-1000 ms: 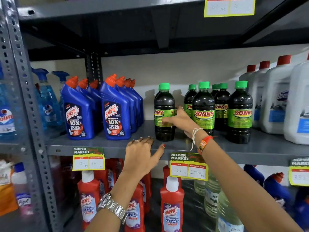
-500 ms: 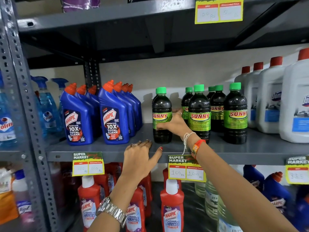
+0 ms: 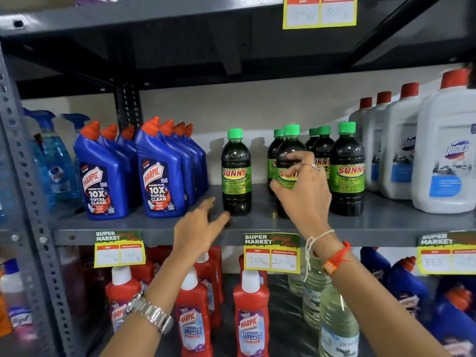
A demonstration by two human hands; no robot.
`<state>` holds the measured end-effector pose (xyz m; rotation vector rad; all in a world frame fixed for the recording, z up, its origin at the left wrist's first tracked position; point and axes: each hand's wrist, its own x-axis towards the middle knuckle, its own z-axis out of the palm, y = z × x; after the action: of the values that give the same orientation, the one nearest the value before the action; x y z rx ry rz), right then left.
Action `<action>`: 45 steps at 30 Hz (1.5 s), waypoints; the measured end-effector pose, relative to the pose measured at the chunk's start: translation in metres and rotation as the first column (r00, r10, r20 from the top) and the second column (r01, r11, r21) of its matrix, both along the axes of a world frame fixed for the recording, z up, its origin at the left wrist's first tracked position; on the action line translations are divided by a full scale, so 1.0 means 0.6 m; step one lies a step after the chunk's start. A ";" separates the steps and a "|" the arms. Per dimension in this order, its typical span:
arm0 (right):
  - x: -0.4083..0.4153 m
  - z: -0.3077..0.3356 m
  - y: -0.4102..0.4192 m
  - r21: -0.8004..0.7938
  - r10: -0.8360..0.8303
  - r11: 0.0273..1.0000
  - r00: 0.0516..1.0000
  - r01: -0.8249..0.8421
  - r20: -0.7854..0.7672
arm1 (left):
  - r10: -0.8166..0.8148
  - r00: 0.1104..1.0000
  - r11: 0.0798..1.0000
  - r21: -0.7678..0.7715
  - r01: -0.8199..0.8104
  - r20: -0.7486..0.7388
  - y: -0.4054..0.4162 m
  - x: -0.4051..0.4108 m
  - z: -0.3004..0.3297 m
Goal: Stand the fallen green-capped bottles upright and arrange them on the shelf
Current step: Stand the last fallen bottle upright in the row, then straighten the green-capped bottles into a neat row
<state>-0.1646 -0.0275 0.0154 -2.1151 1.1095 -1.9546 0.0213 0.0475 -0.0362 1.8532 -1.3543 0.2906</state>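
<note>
Several dark bottles with green caps and green SUNNY labels stand upright on the grey middle shelf (image 3: 386, 220). One bottle (image 3: 236, 173) stands alone at the left of the group. My right hand (image 3: 301, 191) is wrapped around the front middle bottle (image 3: 291, 143), covering most of its label. To its right stands another front bottle (image 3: 347, 171), with more green-capped bottles (image 3: 322, 148) behind. My left hand (image 3: 198, 228) hovers with fingers spread at the shelf's front edge, just left of the lone bottle, holding nothing.
Blue Harpic bottles (image 3: 159, 173) fill the shelf's left part, and white red-capped jugs (image 3: 443, 155) its right. Blue spray bottles (image 3: 51, 161) stand beyond the upright post. Red Harpic bottles (image 3: 251, 313) and clear bottles (image 3: 334, 325) fill the shelf below. Price tags (image 3: 271, 253) hang on the edge.
My right hand has let go of the lone left bottle and moved right onto the front middle bottle. My left hand lifted off the shelf edge and shifted toward the lone bottle.
</note>
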 end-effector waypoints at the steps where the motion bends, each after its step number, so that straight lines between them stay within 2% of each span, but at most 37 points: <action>1: -0.010 -0.001 -0.004 0.001 -0.067 0.998 0.998 0.067 -0.006 | -0.096 0.981 0.994 -0.067 0.085 -0.171 -0.008 0.001 0.013; 3: -0.023 -0.003 -0.021 0.094 -0.077 0.992 0.996 0.081 -0.050 | -0.280 0.838 0.956 -0.218 0.198 -0.468 -0.029 0.001 0.043; 4: -0.027 -0.006 -0.032 0.152 -0.048 0.987 0.995 0.060 -0.082 | -0.331 0.755 0.941 -0.259 0.219 -0.566 -0.040 0.001 0.057; 5: -0.030 -0.008 -0.044 0.202 -0.008 0.979 0.994 0.030 -0.111 | -0.349 0.696 0.936 -0.266 0.229 -0.627 -0.052 0.001 0.067; 6: -0.033 -0.011 -0.056 0.250 0.050 0.968 0.991 -0.017 -0.125 | -0.338 0.674 0.941 -0.241 0.237 -0.657 -0.063 0.001 0.072; 10: -0.046 -0.028 -0.094 0.471 0.321 0.840 0.947 -0.268 -0.033 | -0.301 0.688 0.943 -0.098 0.318 -0.660 -0.084 -0.005 0.062; 13: -0.051 -0.035 -0.113 0.533 0.405 0.765 0.914 -0.361 0.037 | -0.312 0.739 0.943 -0.102 0.316 -0.597 -0.087 -0.009 0.054; 21: -0.038 -0.034 -0.142 0.529 0.408 0.773 0.913 -0.351 0.010 | -0.351 0.735 0.932 -0.142 0.334 -0.579 -0.074 -0.002 0.054; 26: -0.017 -0.032 -0.159 0.565 0.439 0.716 0.894 -0.409 0.091 | -0.361 0.716 0.929 -0.165 0.330 -0.597 -0.065 -0.006 0.053; 41: -0.018 -0.037 -0.148 0.570 0.445 0.710 0.891 -0.415 0.094 | -0.351 0.695 0.927 -0.127 0.353 -0.628 -0.068 -0.003 0.057; 45: -0.032 -0.040 -0.116 0.527 0.362 0.793 0.932 -0.307 -0.001 | -0.331 0.733 0.935 -0.104 0.338 -0.594 -0.064 -0.003 0.054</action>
<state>-0.1837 -0.0971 -0.0088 -1.9501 1.0336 -1.2238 0.0198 0.0089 -0.0041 1.4726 -1.1857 -0.4747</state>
